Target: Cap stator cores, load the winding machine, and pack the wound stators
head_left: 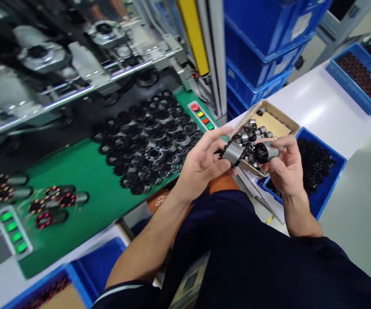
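My left hand [204,161] is closed around a motor stator core [233,153], a silver metal ring with black toothed plastic at its ends. In my right hand [286,165] is a second, similar stator core [265,152], its black end turned toward the first. The two parts are close together in front of my body. Beneath them stands a cardboard box [264,105] with several loose metal cores [248,132] in it. A blue bin [335,189] of black plastic parts [317,163] sits beside my right wrist.
Rows of black-ended cores [153,141] cover part of the green mat [85,171]. Copper-wound stators [53,204] lie at left. A machine [76,86] spans the back, near a button panel [202,115]. Blue crates [256,64] are stacked behind; another blue bin [370,107] stands far right.
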The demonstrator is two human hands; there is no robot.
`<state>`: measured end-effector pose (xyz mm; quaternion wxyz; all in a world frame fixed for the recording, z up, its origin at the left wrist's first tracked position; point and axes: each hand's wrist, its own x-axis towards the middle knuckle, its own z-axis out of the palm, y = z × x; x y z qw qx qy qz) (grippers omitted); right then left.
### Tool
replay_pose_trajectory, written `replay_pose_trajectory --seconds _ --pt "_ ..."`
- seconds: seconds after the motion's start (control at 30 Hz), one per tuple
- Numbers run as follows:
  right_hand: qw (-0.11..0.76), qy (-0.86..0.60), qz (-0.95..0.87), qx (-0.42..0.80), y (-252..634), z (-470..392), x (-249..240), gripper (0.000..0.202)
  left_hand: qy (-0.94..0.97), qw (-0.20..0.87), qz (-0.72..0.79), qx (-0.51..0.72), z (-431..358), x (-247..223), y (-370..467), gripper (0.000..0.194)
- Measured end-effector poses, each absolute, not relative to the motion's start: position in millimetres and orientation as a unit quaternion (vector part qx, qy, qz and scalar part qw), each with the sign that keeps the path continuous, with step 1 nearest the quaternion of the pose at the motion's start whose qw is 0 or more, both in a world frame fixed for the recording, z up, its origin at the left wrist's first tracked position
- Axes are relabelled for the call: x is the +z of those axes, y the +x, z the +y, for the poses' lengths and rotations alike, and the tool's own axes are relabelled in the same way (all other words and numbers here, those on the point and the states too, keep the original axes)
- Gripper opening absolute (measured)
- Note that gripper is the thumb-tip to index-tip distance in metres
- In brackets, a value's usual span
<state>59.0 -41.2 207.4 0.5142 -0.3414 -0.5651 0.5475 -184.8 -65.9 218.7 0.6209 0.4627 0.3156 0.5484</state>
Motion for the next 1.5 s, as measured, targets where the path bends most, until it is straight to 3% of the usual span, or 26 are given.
replay_pose_trajectory --seconds 0.2,0.33,0.47,0.57,0.77,0.9,1.0,1.17,1.37,1.5 --pt "0.461 -0.332 -0.646 0.509 14.8 -31.9 201.7 0.048 0.365 0.563 0.374 0.641 -131.0 208.5 -232.5 0.050" --pt "0.462 -0.384 -0.718 0.351 6.5 -8.1 190.4 0.056 0.370 0.373 0.509 0.682 -179.4 194.8 -282.8 0.057" --pt "0.425 -0.439 -0.757 0.233 9.2 21.7 173.5 0.052 0.406 0.085 0.723 0.553 -233.5 179.2 -344.5 0.044" --pt "0.388 -0.472 -0.763 0.213 8.5 42.2 150.3 0.056 0.403 0.002 0.796 0.452 -258.1 156.5 -380.0 0.044" --pt "0.331 -0.497 -0.770 0.226 -1.6 61.8 110.3 0.062 0.385 0.033 0.819 0.425 -265.2 109.6 -401.1 0.037" --pt "0.321 -0.498 -0.775 0.219 -3.1 60.3 110.9 0.062 0.391 0.000 0.815 0.428 -265.4 106.7 -399.8 0.038" --pt "0.314 -0.491 -0.781 0.226 -4.9 60.0 111.5 0.057 0.399 0.051 0.813 0.420 -267.1 105.3 -400.0 0.034" --pt "0.339 -0.482 -0.771 0.242 -8.0 60.4 115.6 0.059 0.320 0.148 0.777 0.521 -270.0 99.8 -405.9 0.054" --pt "0.349 -0.456 -0.782 0.244 -8.1 45.8 145.8 0.048 0.336 0.102 0.789 0.504 -271.9 121.1 -404.3 0.043" --pt "0.378 -0.466 -0.768 0.222 -8.6 40.6 150.4 0.065 0.287 0.068 0.782 0.548 -271.1 128.2 -399.7 0.060"
